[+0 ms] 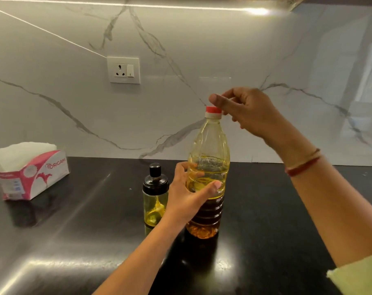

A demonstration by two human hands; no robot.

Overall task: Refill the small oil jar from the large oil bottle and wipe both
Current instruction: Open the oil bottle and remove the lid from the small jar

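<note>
Uncapping is your step: your left hand (189, 193) grips the tall clear plastic oil bottle (208, 145) while fingers (216, 100) of your right hand (252, 114) pinch its red cap (212, 110), which next needs twisting off.

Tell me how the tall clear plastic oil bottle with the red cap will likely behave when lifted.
The tall clear plastic oil bottle looks roughly half full, so probably fairly heavy. Its ribbed wall may flex under the left hand. Tall and narrow, it could tip if pushed high.

A black counter (276, 209) bears an oil bottle (210, 150), small jar (152, 209) and tissue box (32, 175).
</note>
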